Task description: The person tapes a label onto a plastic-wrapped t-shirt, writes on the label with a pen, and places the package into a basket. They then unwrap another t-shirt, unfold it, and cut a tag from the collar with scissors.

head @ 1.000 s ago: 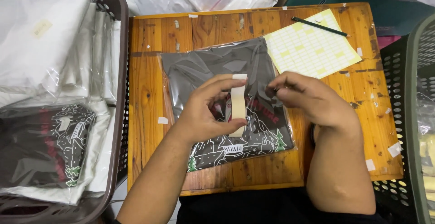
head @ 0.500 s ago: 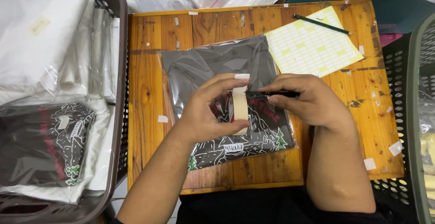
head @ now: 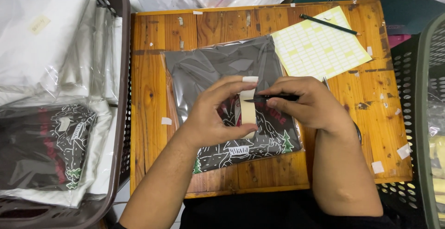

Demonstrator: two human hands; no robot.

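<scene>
Your left hand [head: 218, 113] pinches the light, floppy strip of tape [head: 248, 111] at frame centre over the slippery bagged shirt [head: 222, 67] on the desk [head: 148, 71], your right hand [head: 306, 104] gripping a pen [head: 271, 98]; hold the ends taut.

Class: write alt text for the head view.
The left hand holds a roll of masking tape while the right hand touches a black pen to it, above a bagged dark shirt on a wooden table.
</scene>
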